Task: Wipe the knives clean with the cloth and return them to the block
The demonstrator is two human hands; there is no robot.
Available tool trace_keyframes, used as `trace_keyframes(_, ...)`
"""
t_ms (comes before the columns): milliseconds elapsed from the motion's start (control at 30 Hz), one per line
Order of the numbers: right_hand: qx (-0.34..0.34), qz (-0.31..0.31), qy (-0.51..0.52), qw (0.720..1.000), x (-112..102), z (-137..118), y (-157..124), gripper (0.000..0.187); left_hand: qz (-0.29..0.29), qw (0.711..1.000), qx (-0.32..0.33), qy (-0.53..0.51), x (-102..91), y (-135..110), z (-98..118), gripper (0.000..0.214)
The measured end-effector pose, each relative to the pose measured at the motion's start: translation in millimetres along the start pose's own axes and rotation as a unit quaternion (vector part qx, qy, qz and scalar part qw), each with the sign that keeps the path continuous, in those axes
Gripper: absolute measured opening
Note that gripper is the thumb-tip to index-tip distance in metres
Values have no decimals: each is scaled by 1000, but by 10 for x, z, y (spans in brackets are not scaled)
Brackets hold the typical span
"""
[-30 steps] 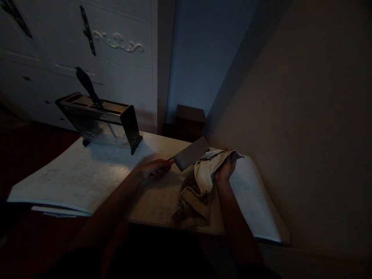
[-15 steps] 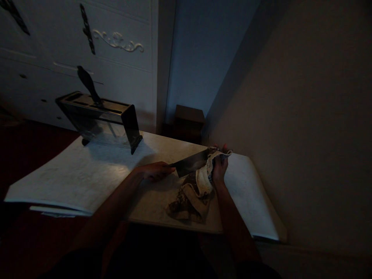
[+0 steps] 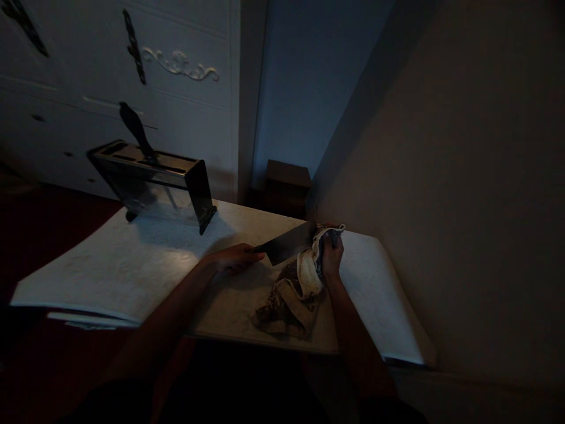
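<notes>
My left hand [image 3: 238,258] grips a broad-bladed kitchen knife [image 3: 286,244] by its handle, its blade pointing right above the table. My right hand [image 3: 332,254] is closed on a patterned cloth with a pale border [image 3: 309,274], bunched against the far end of the blade. The rest of the cloth hangs down and lies crumpled on the table's near side. Part of the blade's tip end is hidden by the cloth. The handle is mostly covered by my left fingers.
A knife block [image 3: 154,182] with clear sides stands on the white-topped table [image 3: 172,253] at the back left, one black-handled knife [image 3: 135,129] in it. Behind is a white cabinet [image 3: 189,118]. A brown box [image 3: 288,176] sits beyond the table; a wall [image 3: 463,206] rises at right.
My right hand with the cloth has shifted slightly left and its fingers have folded in over the cloth. The knife has barely moved; the left hand keeps its grip.
</notes>
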State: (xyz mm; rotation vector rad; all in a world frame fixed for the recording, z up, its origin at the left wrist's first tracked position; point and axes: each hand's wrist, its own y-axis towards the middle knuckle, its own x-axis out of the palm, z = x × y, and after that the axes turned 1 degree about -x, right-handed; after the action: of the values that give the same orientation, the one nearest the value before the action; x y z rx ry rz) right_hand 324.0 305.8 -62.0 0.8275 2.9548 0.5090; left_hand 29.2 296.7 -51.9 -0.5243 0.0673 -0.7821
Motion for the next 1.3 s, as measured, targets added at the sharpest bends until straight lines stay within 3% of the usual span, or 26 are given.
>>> trace_keyframes(167, 0, -8, 19, 1000, 7, -73, 16, 45, 1, 999, 12, -38, 38, -9, -6, 67)
trace_keyframes(267, 58, 6, 49, 997, -11, -22, 53, 48, -5, 999, 18, -51, 54, -14, 8, 67)
trace_keyframes(467, 163, -30, 173, 971, -1, 89, 41, 51, -30, 996, 29, -82, 32, 26, -9, 62)
trace_keyframes(767, 186, -49, 154, 969, 80, -4, -48, 49, -16, 993, 54, -106, 140, 117, -80, 60)
trace_keyframes(1033, 205, -131, 140, 960, 289, -122, -297, 39, 3, 985, 84, -154, 317, 132, 4, 65)
trace_keyframes(1300, 173, -163, 76, 968, 311, -74, -281, 37, 41, 976, 87, -194, 381, 211, 0, 67)
